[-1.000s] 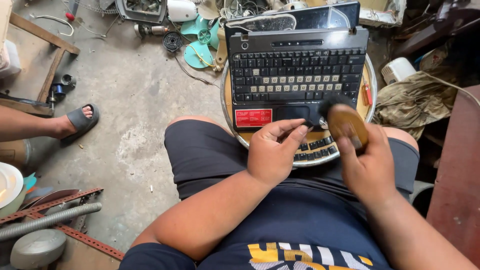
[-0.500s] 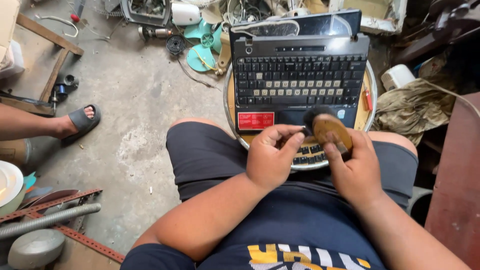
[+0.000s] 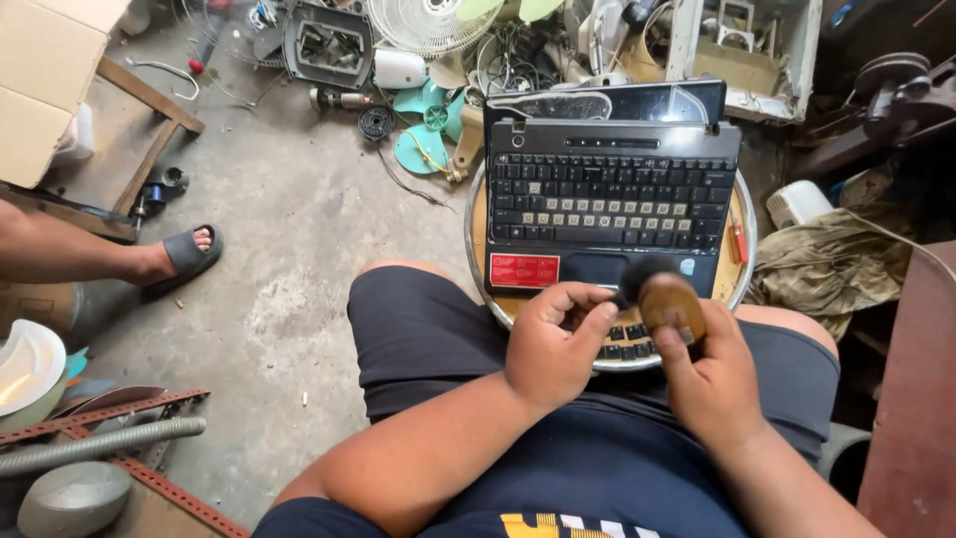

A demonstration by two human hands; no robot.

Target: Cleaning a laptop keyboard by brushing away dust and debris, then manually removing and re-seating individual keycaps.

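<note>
Start from the biggest thing: the round tabletop [image 3: 745, 261], a metal-rimmed tray in front of your knees, carries the black laptop base [image 3: 609, 204], with its screen lying flat beyond the keyboard. Keep that base square on the tray and do not let it slide toward the rim while you work. Just under its front edge, near your hands, a loose strip of keys [image 3: 629, 341] lies on the tray; judge your strokes so they don't sweep it off. Your right hand [image 3: 719, 384] has a closed grip on a round wooden-backed brush [image 3: 672, 307], whose dark bristles sit at the palm rest near the touchpad. Keep it flat and the pressure light, working away from the red sticker [image 3: 524, 270]. Your left hand [image 3: 554, 344] is curled at the front edge, fingers bent; whether it pinches anything I cannot tell. Use it to steady the base.
</note>
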